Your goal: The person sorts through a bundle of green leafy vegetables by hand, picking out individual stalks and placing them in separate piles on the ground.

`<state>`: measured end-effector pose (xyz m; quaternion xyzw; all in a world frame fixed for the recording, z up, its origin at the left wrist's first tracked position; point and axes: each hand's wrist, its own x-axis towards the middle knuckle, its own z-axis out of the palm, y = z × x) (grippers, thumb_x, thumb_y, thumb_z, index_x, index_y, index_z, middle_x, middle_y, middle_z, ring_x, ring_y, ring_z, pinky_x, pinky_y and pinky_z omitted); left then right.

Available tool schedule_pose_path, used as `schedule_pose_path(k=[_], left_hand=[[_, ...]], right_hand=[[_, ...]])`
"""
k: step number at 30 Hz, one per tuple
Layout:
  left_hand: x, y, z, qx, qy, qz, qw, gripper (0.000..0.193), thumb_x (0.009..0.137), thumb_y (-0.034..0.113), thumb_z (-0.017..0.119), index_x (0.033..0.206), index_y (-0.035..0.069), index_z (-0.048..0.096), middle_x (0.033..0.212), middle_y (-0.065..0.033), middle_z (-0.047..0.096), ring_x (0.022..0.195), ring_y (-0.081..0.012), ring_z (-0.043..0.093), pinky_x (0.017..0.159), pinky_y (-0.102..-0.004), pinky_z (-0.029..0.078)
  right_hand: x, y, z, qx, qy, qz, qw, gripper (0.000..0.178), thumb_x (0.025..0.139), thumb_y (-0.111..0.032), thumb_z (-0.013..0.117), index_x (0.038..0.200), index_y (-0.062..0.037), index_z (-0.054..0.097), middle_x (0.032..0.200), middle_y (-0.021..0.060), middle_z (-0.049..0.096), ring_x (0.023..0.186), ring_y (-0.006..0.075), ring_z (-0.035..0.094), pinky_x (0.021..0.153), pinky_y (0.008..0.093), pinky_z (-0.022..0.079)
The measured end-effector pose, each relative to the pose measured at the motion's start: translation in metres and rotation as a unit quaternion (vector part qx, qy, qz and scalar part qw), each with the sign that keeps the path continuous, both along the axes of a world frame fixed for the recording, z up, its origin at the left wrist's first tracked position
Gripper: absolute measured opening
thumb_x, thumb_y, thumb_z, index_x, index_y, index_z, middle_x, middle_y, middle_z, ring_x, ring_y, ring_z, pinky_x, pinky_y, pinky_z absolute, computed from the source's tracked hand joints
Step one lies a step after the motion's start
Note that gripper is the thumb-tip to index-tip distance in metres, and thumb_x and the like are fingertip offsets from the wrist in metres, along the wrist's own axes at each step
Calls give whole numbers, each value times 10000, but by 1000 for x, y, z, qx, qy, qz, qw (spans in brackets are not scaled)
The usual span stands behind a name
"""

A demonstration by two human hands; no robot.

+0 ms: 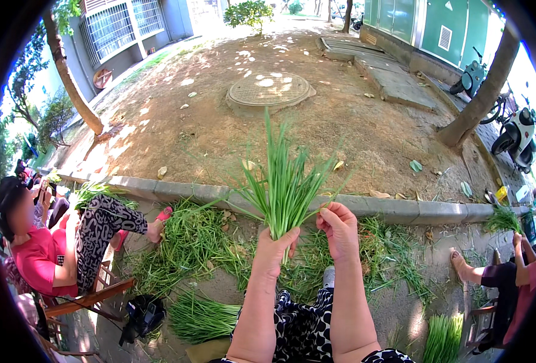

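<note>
My left hand [275, 249] is wrapped round the lower part of an upright bunch of green chives [278, 196], whose long thin leaves fan out at the top. Just right of it, my right hand [339, 230] pinches a thin leaf at the bunch's right edge between thumb and fingertips. Loose chives and trimmings [195, 242] lie heaped on the ground beyond my knees. A neater pile of chives [202, 317] rests beside my left leg.
A low stone kerb [395, 209] runs across, with bare soil and a round manhole cover [269, 91] beyond. At left a seated person in pink [44, 260] has chives on the lap; another person [525, 266] at right holds chives. More chives [443, 339] lie near right.
</note>
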<state>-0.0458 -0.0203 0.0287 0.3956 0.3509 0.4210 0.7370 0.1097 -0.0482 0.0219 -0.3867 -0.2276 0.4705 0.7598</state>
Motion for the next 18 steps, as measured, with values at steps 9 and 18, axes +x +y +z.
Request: schedule_pose_path(k=[9,18], left_hand=[[-4,4,-2,-22,-44,11,999,239,741,51,705,947,15,589,717,-52,598,603,-128,568,435,-247,404],[-8,6,-4,-7,-49,20,999,288,707,14,713,966,7,587,743,-71,615,618,-145,585,441,-250,414]], right_hand=[[2,-2,2,16,1,25,1000,81,813,-42,639,891,-41,618,794,18,637,663,91,578,618,223,446],[2,-5,8,9,-26,29,999,87,807,-50,659,887,-32,628,773,15,630,662,89,575,624,225,451]])
